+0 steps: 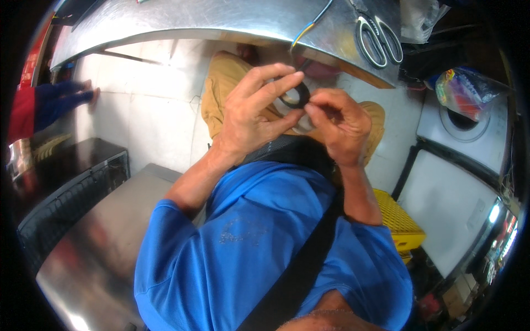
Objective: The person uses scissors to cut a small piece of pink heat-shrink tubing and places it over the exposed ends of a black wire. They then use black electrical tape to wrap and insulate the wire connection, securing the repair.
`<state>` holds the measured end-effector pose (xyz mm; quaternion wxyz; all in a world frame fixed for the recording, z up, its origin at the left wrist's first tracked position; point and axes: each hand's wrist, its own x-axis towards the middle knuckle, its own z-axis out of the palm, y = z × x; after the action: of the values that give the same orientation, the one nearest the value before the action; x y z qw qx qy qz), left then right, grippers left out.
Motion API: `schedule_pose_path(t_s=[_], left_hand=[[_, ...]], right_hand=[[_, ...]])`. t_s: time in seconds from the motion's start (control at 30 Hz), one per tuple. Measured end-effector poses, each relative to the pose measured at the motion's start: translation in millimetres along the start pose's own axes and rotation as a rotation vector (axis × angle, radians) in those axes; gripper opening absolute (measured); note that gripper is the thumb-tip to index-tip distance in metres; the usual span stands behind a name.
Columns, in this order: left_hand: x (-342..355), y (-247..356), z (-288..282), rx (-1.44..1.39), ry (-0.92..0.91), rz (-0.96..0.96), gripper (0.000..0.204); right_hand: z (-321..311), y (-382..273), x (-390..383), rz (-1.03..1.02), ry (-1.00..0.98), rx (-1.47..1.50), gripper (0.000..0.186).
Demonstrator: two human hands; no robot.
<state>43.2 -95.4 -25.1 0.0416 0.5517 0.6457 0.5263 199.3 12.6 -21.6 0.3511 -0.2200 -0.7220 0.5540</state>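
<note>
A small roll of black electrical tape (303,96) is held up in front of my body, just short of the metal table's edge. My left hand (248,113) grips it between thumb and fingers, with part of the ring showing between them. At the roll's right side, my right hand (343,124) is closed in a pinch against its rim. Whether a loose tape end lies between those fingertips is too small to tell. Beyond the roll, a cable with blue and yellow wires (311,25) hangs over the table edge. Scissors (379,41) with black and white handles rest on the tabletop to the right.
The metal table (221,14) spans the far side. A clear plastic bag (420,19) sits beyond the scissors. At right are a white appliance (452,204), a bag of colourful items (469,91) and a yellow crate (398,220). Another person's legs (61,102) show at far left.
</note>
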Motion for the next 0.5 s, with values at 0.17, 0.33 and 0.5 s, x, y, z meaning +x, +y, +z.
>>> schedule_pose_path(t_s=[0.17, 0.33, 0.5], left_hand=[[3.6, 1.2, 0.0, -0.001, 0.006, 0.014, 0.061], [5.0, 0.7, 1.1, 0.014, 0.008, 0.025, 0.060], [4.1, 0.1, 1.5, 0.027, -0.016, -0.006, 0.059]], right_hand=[[-1.9, 2.4, 0.5, 0.017, 0.017, 0.023, 0.019], [-2.0, 2.4, -0.4, -0.023, 0.034, -0.039, 0.020], [-3.9, 3.4, 3.3, -0.086, 0.010, -0.069, 0.020]])
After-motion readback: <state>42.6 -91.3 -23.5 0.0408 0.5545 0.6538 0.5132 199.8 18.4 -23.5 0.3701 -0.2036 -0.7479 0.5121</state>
